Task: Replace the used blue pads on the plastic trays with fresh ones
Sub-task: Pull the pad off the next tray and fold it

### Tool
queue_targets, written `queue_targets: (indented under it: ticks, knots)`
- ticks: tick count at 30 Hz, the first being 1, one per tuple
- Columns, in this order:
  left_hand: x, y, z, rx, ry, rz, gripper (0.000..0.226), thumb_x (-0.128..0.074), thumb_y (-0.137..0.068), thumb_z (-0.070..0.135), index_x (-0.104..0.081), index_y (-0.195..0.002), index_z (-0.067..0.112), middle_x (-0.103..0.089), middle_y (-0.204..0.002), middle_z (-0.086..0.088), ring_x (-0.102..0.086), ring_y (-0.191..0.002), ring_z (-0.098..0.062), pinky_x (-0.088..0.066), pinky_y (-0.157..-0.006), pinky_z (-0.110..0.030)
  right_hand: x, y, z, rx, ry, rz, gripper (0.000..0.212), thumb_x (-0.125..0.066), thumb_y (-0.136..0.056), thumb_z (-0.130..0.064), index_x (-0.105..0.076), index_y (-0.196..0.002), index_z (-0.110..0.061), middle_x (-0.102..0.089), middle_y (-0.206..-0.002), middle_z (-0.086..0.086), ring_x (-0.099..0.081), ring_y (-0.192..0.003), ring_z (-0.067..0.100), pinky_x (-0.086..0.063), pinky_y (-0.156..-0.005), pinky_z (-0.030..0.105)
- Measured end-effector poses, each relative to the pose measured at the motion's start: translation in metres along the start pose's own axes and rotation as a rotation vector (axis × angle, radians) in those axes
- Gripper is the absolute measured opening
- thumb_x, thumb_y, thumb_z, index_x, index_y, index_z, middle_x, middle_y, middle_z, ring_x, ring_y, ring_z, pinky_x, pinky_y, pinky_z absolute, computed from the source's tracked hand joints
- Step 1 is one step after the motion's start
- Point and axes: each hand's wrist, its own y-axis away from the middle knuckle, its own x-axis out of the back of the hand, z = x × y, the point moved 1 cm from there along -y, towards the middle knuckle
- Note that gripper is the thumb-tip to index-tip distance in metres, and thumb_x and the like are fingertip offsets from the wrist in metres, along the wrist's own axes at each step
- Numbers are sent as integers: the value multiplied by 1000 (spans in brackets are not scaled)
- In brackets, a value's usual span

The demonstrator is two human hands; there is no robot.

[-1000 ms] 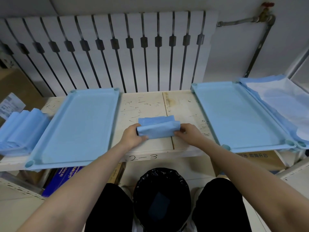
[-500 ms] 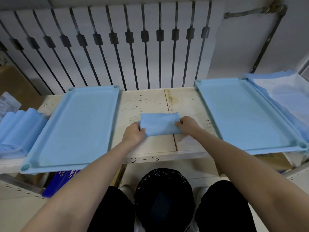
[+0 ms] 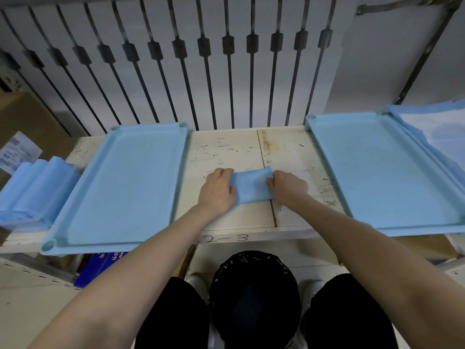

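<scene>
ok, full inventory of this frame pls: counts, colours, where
folded pad: 1, blue, table centre, between the hands
left plastic tray: 1, light blue, table left
right plastic tray: 1, light blue, table right
folded pad stack: 1 stack, blue, left of left plastic tray
spread pads: count unclear, blue and white, far right
table: 1, white, scuffed, marked 2-3
bin: 1, black liner, floor between the knees
radiator: 1, white, behind table
left hand: grips pad's left end
right hand: grips pad's right end
</scene>
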Motion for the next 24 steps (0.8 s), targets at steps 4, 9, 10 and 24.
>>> queue_targets:
  ticks: [4, 9, 10, 24]
  knots:
    - [-14, -3, -1, 8, -255, -313, 52, -28, -100, 34, -16, -151, 27, -8, -159, -2, -1, -146, -25, -13, -114, -50, 3, 3, -6, -43, 53, 38, 32, -34, -100, -37, -46, -115, -11, -62, -104, 7, -53, -81, 23, -38, -67, 31]
    - [-23, -1, -4, 116, -252, -437, 63, -23, -101, 38, 7, -152, 19, 17, -159, 1, 16, -146, -25, -2, -114, -56, -3, 12, -14, 401, 69, 120, 48, -33, -100, -36, -26, -146, -22, -29, -153, 0, -31, -137, 20, -26, -109, 44]
    - [-23, -1, -3, 126, -249, -447, 64, -24, -101, 38, 9, -152, 17, 17, -159, 1, 16, -146, -25, -2, -114, -56, -8, 14, -17, 466, 87, 8, 51, -27, -101, -39, -18, -150, -26, -16, -158, -4, -17, -144, 16, -16, -115, 47]
    - [8, -5, -17, 559, 394, -86, 17, -48, -83, 8, -50, -100, 4, -60, -111, -17, -57, -89, -28, -49, -69, -31, 3, 8, 2, 88, 36, 62, 28, -37, -96, -19, -51, -117, -9, -53, -117, 9, -54, -102, 26, -40, -78, 33]
